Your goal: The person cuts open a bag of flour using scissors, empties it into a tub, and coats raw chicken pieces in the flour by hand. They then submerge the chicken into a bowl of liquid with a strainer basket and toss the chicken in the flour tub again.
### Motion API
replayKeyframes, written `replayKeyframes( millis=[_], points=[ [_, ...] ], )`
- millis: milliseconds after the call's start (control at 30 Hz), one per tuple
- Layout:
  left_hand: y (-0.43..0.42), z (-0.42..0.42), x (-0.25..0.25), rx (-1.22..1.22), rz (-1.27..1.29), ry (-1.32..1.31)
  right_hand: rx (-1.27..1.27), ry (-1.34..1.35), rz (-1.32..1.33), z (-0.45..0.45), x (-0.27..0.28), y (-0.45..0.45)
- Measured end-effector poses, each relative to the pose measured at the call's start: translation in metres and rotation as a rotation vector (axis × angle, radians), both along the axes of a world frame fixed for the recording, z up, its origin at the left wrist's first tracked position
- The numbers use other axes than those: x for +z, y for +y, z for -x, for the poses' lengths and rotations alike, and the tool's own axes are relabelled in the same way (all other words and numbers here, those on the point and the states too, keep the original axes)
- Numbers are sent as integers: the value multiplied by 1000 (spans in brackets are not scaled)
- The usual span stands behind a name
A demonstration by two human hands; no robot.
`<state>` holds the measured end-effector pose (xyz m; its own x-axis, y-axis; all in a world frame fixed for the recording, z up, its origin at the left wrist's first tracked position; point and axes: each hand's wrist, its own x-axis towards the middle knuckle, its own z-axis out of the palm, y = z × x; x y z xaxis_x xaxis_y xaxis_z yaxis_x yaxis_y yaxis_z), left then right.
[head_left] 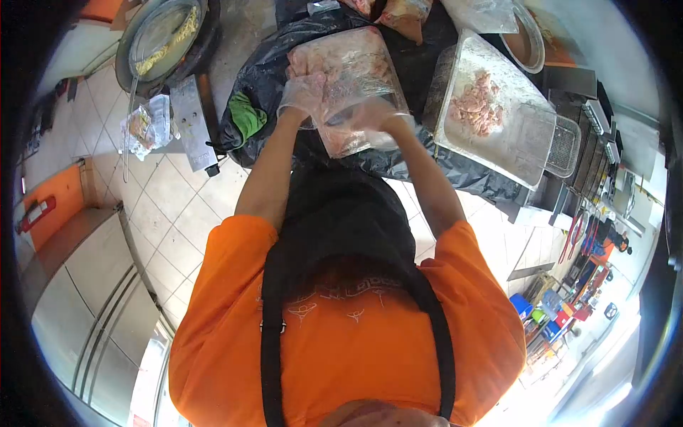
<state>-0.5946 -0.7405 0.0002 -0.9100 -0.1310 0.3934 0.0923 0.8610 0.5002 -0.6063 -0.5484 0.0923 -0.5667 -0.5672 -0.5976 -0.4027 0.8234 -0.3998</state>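
Both hands wear loose clear plastic gloves. My left hand [303,98] is over the left side of a shallow tray of raw meat [356,53], touching the pale pink pieces near its middle. My right hand [373,114] is at the tray's right side, smeared by motion; its fingers cannot be made out. Clear plastic film or glove material [345,144] shows at the tray's near end. To the right stands a white tub [526,85] dusted with flour, with a pile of meat pieces [478,105] and a wire basket [562,142] at its right end.
Black plastic sheeting [260,82] covers the table, with a green cloth [246,117] at its left. A large pan [128,57] stands at the upper left, near a metal box [191,121]. Bags of meat [404,18] and a round bowl [523,43] are at the back.
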Motion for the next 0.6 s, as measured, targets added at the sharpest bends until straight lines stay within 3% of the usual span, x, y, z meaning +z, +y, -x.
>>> replayKeyframes(
  millis=[33,100,167,233,300,333,400,433,467,533,567,600],
  points=[
    [-2,-1,3,-54,-23,-141,-156,-90,-42,6,25,3],
    [-6,-2,12,-107,-48,-283,-282,-20,90,15,68,36],
    [-9,-1,23,-187,-187,-588,-622,-65,260,13,106,75],
    [-7,-1,30,-159,-256,-651,-856,-29,415,16,124,123],
    [-6,-2,35,-134,-321,-716,-679,426,139,23,133,163],
    [-7,-2,38,-155,-169,-683,-685,430,143,21,130,169],
    [-10,1,28,-179,-12,-645,-656,758,-34,16,132,172],
    [-10,1,7,-162,1,-506,-693,584,147,15,126,164],
    [-9,1,-7,-144,14,-366,-292,744,-179,11,101,156],
    [-6,1,-5,-145,-32,-363,19,462,-466,-2,96,84],
    [-6,1,-3,-142,-83,-362,179,315,-555,-9,93,48],
    [-6,-1,0,-148,-75,-354,85,362,-420,-23,36,42]
  ],
)
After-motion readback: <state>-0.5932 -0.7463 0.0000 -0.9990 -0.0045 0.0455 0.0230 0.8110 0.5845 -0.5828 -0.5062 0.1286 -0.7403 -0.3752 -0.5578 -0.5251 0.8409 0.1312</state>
